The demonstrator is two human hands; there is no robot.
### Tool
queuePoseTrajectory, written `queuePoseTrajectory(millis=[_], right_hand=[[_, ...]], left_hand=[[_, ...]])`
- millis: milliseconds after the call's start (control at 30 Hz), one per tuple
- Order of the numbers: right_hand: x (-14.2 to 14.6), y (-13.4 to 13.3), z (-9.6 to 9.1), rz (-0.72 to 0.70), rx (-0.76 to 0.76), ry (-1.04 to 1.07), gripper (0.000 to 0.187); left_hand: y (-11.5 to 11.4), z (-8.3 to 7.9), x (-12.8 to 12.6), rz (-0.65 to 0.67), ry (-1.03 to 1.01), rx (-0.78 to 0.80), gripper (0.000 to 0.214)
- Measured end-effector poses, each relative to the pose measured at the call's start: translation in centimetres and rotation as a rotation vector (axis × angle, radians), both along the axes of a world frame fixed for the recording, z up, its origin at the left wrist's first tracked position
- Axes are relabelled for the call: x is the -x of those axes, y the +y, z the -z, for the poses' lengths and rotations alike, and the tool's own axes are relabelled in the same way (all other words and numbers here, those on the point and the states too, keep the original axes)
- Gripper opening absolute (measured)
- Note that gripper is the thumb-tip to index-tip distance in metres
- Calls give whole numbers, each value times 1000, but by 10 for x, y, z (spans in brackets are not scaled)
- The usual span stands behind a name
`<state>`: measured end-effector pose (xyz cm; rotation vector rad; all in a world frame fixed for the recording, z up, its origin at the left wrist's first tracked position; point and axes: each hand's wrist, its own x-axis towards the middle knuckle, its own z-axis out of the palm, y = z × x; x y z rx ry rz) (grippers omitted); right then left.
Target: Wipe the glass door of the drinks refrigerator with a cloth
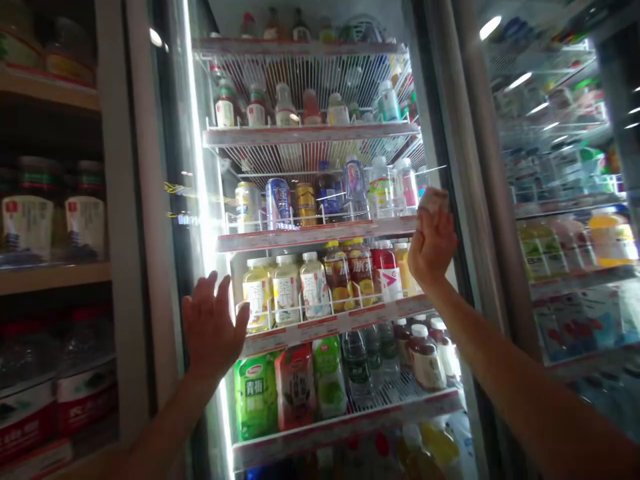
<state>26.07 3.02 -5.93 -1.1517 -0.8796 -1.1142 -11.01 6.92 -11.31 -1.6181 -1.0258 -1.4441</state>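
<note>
I face a lit drinks cooler (310, 135) with wire shelves full of bottles and cans. My left hand (213, 327) is open, fingers spread, flat against the cooler's left edge next to pale yellow tea bottles (287, 290). My right hand (433, 243) is raised at the right end of the shelves, fingers closed round a small pale thing (433, 199) that I cannot make out. It is level with the shelf of cans (278, 202) and beside a red bottle (386, 270).
A second glass-fronted cooler (565, 200) stands to the right behind a dark upright frame (465, 167). Wooden shelves (55, 277) with jars and packs are on the left. Green and red cartons (295, 387) fill a lower shelf.
</note>
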Motion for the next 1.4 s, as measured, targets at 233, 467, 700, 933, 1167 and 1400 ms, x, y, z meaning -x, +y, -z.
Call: queuePoseTrajectory(millis=[233,467,700,933,1167,1400], right_hand=[[90,6,20,-46,195,-622,48],[0,-8,-13,10,73,-40,44],[106,7,24,-1,219,-575,51],[17,-13,-8,25,98,-166,44],[83,-5,-22,14,209,-212,46],[111,-6,27,-105,272,-653,44]], left_hand=[[-3,-43,1,6,-99,72,67],[2,-36,5,5,-83,36,64],[0,-37,6,-9,-72,39,64],[11,-29,13,75,-54,-15,61],[-5,-42,-12,208,-42,-108,55],[-35,-90,-135,479,128,128,52]])
